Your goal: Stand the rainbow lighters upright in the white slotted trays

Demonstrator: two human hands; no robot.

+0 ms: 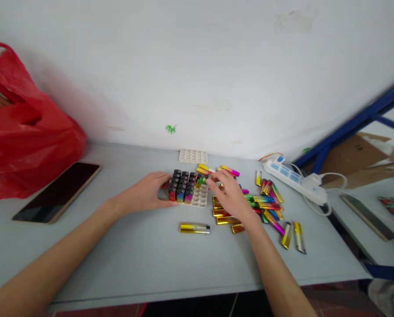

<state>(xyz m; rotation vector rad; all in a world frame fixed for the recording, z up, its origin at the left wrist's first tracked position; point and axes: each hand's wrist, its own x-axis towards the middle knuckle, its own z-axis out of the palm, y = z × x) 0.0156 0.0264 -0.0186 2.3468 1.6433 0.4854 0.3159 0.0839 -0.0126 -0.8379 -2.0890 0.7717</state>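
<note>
A white tray with round-cornered slots stands mid-table, its left part filled with upright black-topped lighters. My left hand is curved round the tray's left side, thumb and fingers apart, touching the outer lighters. At the tray's right side, my right hand has its fingers bent close together by a yellow-green lighter; its exact grip is unclear. Loose shiny coloured lighters lie in a pile to the right, partly under my right hand. One gold lighter lies alone in front of the tray.
Behind is a second white tray near the wall. A red bag and a dark phone are at the left. To the right lie a white power strip with cables, a blue metal frame and another phone.
</note>
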